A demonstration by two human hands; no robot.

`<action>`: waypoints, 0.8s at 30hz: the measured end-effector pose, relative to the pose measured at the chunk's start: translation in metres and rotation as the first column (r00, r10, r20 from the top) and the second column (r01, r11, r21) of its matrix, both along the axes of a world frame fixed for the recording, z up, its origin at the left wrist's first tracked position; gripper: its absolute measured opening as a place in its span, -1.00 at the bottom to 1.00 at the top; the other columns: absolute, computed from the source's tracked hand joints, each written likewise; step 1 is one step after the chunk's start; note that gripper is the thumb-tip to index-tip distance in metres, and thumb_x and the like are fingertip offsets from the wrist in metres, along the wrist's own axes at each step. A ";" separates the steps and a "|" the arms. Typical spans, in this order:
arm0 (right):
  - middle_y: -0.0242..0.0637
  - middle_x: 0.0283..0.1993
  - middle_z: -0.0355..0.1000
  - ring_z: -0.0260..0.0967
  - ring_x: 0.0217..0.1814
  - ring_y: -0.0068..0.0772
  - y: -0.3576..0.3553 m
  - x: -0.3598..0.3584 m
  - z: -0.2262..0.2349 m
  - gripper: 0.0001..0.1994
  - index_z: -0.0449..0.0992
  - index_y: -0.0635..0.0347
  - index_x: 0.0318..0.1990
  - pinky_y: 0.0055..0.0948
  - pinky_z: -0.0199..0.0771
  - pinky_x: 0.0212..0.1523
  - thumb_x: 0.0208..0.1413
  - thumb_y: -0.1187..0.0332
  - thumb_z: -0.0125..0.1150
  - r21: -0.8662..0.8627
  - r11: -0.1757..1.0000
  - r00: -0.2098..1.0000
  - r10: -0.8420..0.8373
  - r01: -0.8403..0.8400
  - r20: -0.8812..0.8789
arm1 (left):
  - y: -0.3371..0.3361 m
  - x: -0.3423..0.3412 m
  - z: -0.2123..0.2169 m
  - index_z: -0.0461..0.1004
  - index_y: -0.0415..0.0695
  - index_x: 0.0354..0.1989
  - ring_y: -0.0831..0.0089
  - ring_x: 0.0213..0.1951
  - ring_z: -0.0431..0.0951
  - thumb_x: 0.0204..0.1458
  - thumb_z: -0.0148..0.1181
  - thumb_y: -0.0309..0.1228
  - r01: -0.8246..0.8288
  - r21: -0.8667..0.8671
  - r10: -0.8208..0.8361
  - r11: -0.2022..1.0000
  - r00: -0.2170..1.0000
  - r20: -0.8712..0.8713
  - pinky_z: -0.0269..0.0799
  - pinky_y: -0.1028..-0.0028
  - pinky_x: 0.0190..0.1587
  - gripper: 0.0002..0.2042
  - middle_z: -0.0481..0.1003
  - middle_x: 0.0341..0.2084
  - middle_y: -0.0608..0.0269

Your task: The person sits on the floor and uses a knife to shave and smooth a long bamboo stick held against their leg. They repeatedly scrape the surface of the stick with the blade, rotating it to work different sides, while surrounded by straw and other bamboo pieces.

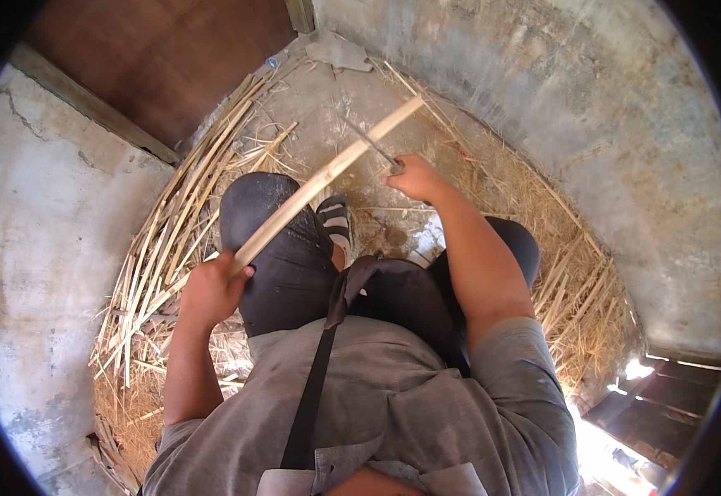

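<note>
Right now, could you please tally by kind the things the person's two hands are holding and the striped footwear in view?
Long pale split bamboo strip, gripped at its lower end by the left hand: 1
Thin grey metal blade, held by the right hand against the strip: 1
Black-and-white striped sandal: 1
Total: 3

Rough grey concrete walls curve around a dusty floor littered with dry straw, a brown wooden door at upper left, sunlight at lower right.

The person wears a grey short-sleeved shirt, dark trousers, a black strap across the chest, and a black-and-white striped sandal.
</note>
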State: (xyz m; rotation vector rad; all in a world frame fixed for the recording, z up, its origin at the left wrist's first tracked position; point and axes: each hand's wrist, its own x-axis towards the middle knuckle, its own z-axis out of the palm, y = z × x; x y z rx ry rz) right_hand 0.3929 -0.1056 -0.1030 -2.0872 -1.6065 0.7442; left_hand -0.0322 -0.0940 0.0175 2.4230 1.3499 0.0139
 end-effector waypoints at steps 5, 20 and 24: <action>0.14 0.16 0.51 0.46 0.22 0.14 -0.007 -0.010 0.022 -0.42 0.55 0.35 0.15 -0.11 0.46 0.24 0.03 0.13 0.37 -0.025 0.997 0.997 -0.071 0.071 -0.004 | -0.001 0.002 0.004 0.42 -0.28 -0.33 -0.26 -0.31 0.59 0.18 0.28 -0.19 0.016 0.013 -0.016 1.000 1.000 -0.012 0.47 -0.02 -0.23 -0.66 0.55 -0.48 -0.23; 0.08 -0.05 0.59 0.54 0.05 0.14 -0.011 -0.034 0.022 -0.53 0.62 0.21 0.07 -0.09 0.55 0.07 0.02 0.18 0.37 0.054 0.990 0.991 0.124 -0.127 0.052 | 0.002 -0.005 -0.005 0.41 -0.28 -0.30 -0.27 -0.33 0.59 0.18 0.29 -0.21 0.038 0.003 -0.038 0.999 0.998 0.054 0.47 -0.01 -0.26 -0.66 0.54 -0.50 -0.24; 0.10 -0.01 0.58 0.52 0.08 0.14 -0.015 -0.062 0.067 -0.52 0.61 0.22 0.08 -0.10 0.54 0.10 0.01 0.17 0.36 -0.092 0.969 0.968 0.236 -0.228 0.090 | -0.001 -0.001 -0.001 0.42 -0.27 -0.27 -0.26 -0.33 0.59 0.18 0.28 -0.20 0.045 0.027 -0.045 0.999 0.999 0.014 0.47 -0.02 -0.25 -0.67 0.55 -0.49 -0.23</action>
